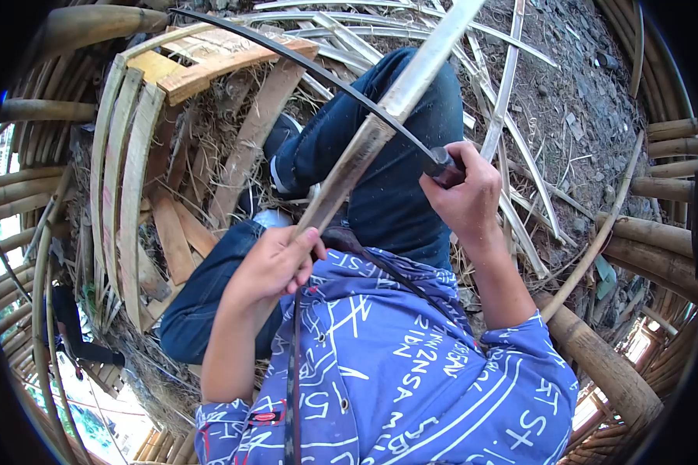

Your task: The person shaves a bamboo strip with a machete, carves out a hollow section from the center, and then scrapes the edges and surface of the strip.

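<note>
My left hand (pixel 275 263) is closed around the lower part of a long split bamboo strip (pixel 350 155), which slants up and right across my lap. My right hand (pixel 467 190) grips the dark handle of a machete (pixel 306 62). Its long, thin blade crosses the strip at about mid-length and runs on to the upper left. The blade appears to touch the strip there. The strip's lower end is partly hidden behind my left hand and forearm.
A wooden frame of slats and boards (pixel 138 186) stands at the left, close to my legs. Several split bamboo strips (pixel 508 85) lie on the littered dirt ground (pixel 574 108). Bamboo poles (pixel 605 360) surround the spot, and another person's leg (pixel 81 345) shows at the lower left.
</note>
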Tool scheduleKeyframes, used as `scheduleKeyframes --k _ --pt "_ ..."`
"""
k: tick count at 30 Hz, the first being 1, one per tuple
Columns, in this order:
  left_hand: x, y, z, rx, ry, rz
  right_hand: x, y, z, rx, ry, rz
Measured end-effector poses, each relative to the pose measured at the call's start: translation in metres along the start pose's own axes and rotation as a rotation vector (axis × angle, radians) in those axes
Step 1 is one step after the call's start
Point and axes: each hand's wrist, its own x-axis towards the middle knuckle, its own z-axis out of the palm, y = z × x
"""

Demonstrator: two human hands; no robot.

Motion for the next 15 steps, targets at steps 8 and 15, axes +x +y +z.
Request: scheduleKeyframes --k 8,15 --pt "0.029 0.035 0.026 0.017 -0.085 0.043 0.002 -0.012 -0.007 0.143 -0.126 0.027" --pt "0.055 0.064 0.050 0.002 -0.149 0.133 -0.010 -0.016 -0.011 0.064 -0.201 0.043"
